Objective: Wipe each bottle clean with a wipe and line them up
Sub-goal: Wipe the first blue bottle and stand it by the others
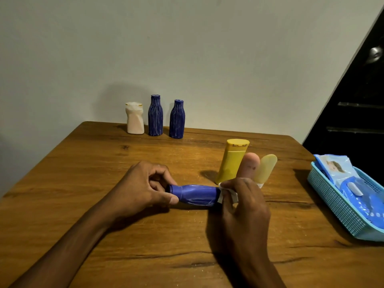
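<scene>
A blue bottle [196, 194] lies sideways just above the wooden table [83, 183], held between both hands. My left hand [145, 183] grips its cap end. My right hand [243, 202] presses a white wipe [226, 193] against its base end. At the back by the wall stand a white bottle [135, 119] and two blue bottles [155, 116] [177, 119] in a row. Behind my right hand stand a yellow bottle [231, 161], a pink tube [249, 165] and a pale yellow tube [266, 168].
A light blue plastic basket [334, 206] sits at the table's right edge with a pack of wipes [336, 167] and blue packaging in it. A pale wall runs behind the table; a dark door stands at the far right.
</scene>
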